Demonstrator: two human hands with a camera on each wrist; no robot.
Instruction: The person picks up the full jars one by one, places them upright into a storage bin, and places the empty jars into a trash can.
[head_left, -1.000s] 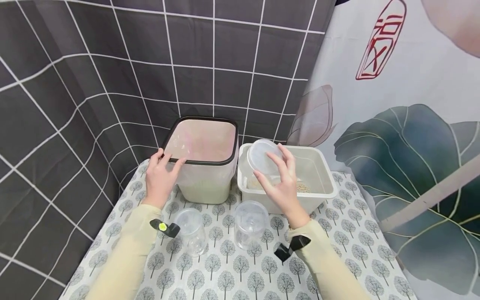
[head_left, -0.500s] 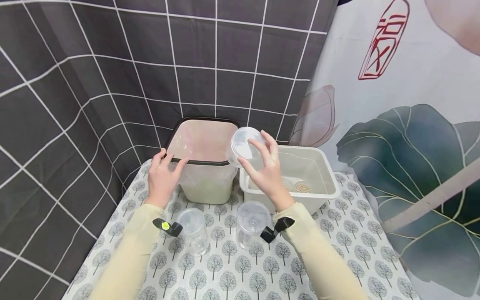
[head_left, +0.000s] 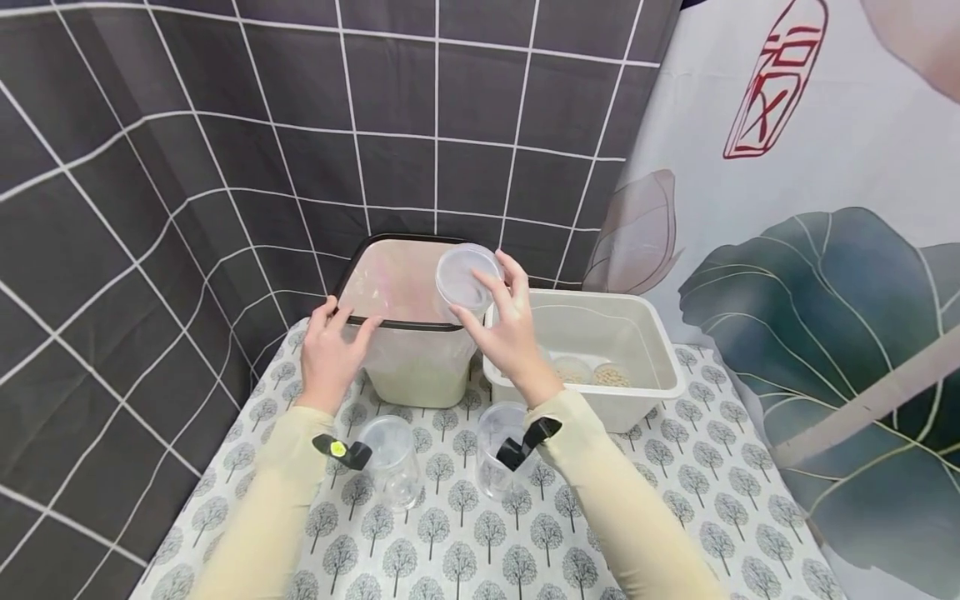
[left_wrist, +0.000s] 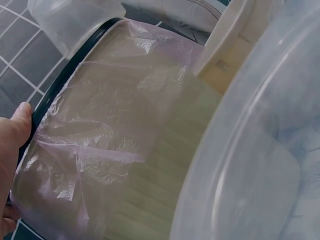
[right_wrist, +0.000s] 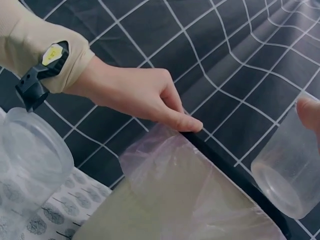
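Observation:
A clear plastic jar (head_left: pixel 459 287) is tilted over the right side of a pale green waste bin (head_left: pixel 420 379). My right hand (head_left: pixel 512 329) grips it from the right, thumb and fingers spread round its round end. In the left wrist view the same jar (left_wrist: pixel 75 22) hangs beyond the bin's black rim (left_wrist: pixel 65 75). A thin pinkish bag (right_wrist: pixel 165 165) lines the bin and folds over that rim. At the near left corner my left hand (head_left: pixel 326 362) pinches the rim, its thumb (right_wrist: pixel 182 120) showing on top in the right wrist view.
Right of the bin stands a white rectangular tub (head_left: pixel 600 395) with small beige pieces (head_left: pixel 611 375) inside. Two clear jars, one left (head_left: pixel 393 467) and one right (head_left: pixel 491 479), stand upright on the tree-print cloth (head_left: pixel 450 542) in front. A dark checked curtain (head_left: pixel 390 92) hangs behind.
My right hand has carried the jar leftward from above the white tub to the bin's right side. The left hand stays at the bin's rim.

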